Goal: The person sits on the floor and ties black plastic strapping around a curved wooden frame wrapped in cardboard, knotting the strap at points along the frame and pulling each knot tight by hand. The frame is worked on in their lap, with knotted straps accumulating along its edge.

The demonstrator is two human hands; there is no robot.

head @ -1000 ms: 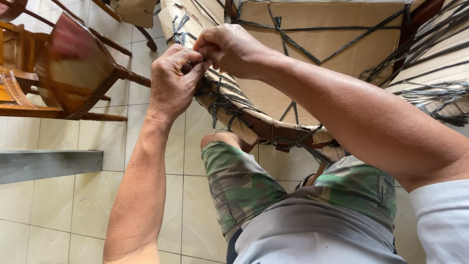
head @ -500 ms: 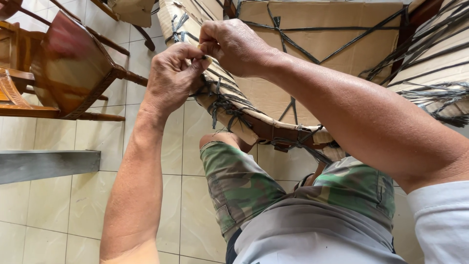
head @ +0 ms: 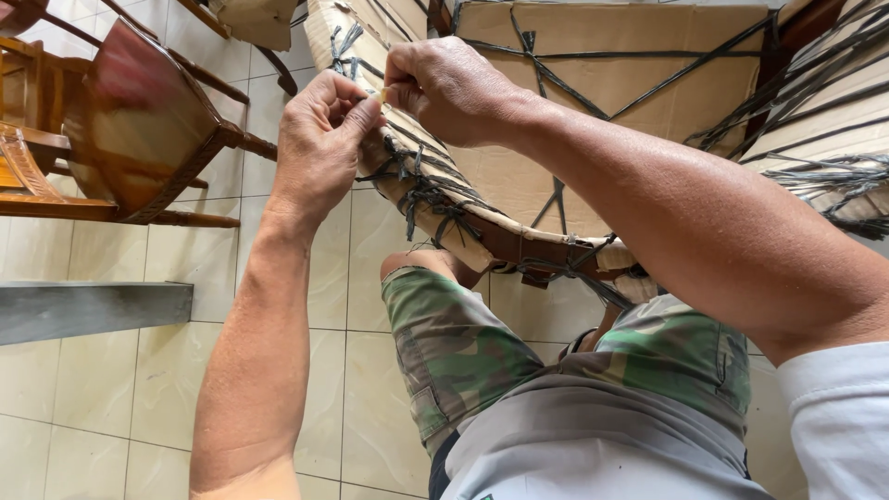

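Both hands meet at the upper edge of a cardboard-wrapped frame (head: 593,102) that leans against the person's knees. The left hand (head: 319,143) is curled, its thumb and forefinger pinched together on a small pale bit (head: 381,93) of wrapping at the frame's padded rail (head: 435,199). The right hand (head: 444,88) is also closed, its fingertips pressed on the same bit from above, so the two hands touch there. Black straps (head: 556,190) cross the cardboard and knot along the rail just below the hands. A wooden chair (head: 139,130) stands to the left on the tiled floor (head: 102,407), well apart from the frame.
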